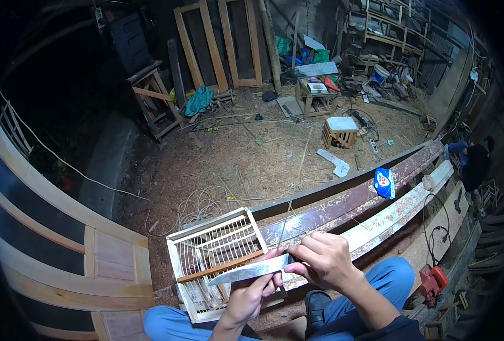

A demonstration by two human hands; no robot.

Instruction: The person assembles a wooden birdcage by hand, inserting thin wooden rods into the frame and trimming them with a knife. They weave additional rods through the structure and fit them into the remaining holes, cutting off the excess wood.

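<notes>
My right hand (pixel 323 258) is closed round the dark handle of a knife (pixel 249 270), whose broad blade points left. Just below the blade, my left hand (pixel 246 301) has its fingers closed on a thin strip (pixel 285 230). The strip sticks up past the knife, and its lower part is mostly hidden by my fingers. Behind the blade, a wooden cage (pixel 175 241) with thin bars and an orange-brown crosspiece leans by my left knee.
A maroon plank (pixel 314 215) and a pale beam (pixel 371 225) run to the right. A blue packet (pixel 384 183) rests on the planks, and a red power tool (pixel 432 281) lies at right. Panelled wood (pixel 110 256) stands at left. Another person (pixel 475 162) is at far right.
</notes>
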